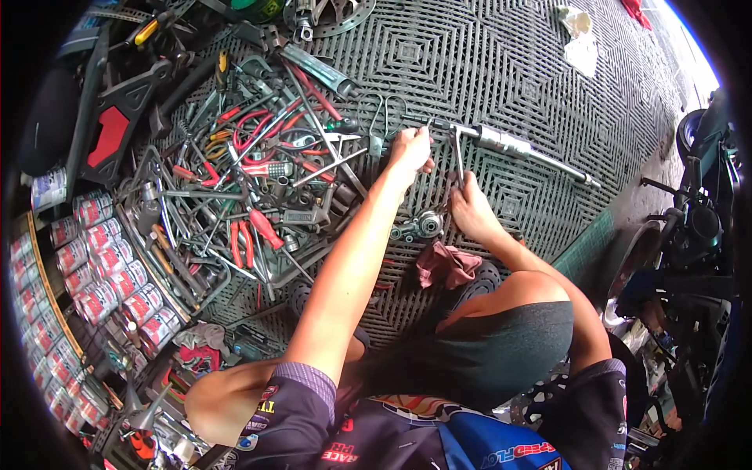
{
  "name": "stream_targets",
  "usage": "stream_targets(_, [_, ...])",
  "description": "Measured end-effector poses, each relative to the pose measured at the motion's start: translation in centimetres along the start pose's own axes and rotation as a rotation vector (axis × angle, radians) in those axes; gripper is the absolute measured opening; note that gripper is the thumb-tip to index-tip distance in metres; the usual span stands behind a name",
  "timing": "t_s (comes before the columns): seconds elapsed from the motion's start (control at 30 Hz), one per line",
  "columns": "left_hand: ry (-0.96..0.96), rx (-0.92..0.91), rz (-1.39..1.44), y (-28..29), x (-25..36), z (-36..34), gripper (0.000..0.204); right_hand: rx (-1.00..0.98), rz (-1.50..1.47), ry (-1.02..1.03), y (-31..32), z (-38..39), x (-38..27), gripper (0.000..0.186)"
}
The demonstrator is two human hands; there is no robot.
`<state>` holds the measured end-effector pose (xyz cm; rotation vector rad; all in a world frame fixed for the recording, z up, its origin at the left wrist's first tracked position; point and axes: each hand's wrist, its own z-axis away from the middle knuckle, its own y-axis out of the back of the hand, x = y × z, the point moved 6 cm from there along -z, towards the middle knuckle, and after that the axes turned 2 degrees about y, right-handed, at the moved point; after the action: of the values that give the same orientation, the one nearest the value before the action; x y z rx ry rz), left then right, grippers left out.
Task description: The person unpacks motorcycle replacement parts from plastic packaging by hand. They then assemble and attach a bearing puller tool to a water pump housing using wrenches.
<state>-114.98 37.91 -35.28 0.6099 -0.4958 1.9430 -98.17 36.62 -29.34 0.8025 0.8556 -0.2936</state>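
Observation:
My left hand (411, 150) is closed beside the dark end of a long silver rod (505, 143) with a thicker ribbed middle, which lies slantwise on the mat. What the curled fingers grip is hidden from above. In my right hand (472, 209) is a slim silver wrench (459, 157), its far end against the rod. Just left of that hand, on the mat, sits a round metal part with a ringed hole (428, 225). A maroon cloth (448, 266) lies crumpled between my right forearm and my feet.
A wide heap of hand tools (266, 168) covers the left side, with pliers, screwdrivers and sockets. Stacked cans (117, 266) stand at the far left. Motorcycle parts (697, 204) line the right edge. The floor is a ridged grey mat (470, 63), with a pale rag (578, 39) farther off.

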Motion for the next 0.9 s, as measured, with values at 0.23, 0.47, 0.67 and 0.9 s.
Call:
stream_targets(0.23, [-0.021, 0.022, -0.025, -0.4, -0.2, 2.0, 0.033, -0.116, 0.614, -0.102, 5.7, 3.6, 4.0, 0.035])
stream_targets(0.47, [-0.223, 0.147, -0.439, 4.1, -1.3, 6.8, 0.039, 0.287, 0.679, 0.654, 7.3, -5.5, -6.5, 0.049])
stream_targets(0.67, [-0.2, -0.361, -0.884, 3.5, -8.0, 18.5, 0.026, -0.149, 0.703, 0.419, 4.5, -13.0, -2.4, 0.032])
stream_targets(0.9, [-0.591, 0.012, -0.938, 4.5, -6.9, 20.8, 0.018, -0.519, 0.666, 0.453, 3.2, -9.0, -1.7, 0.037])
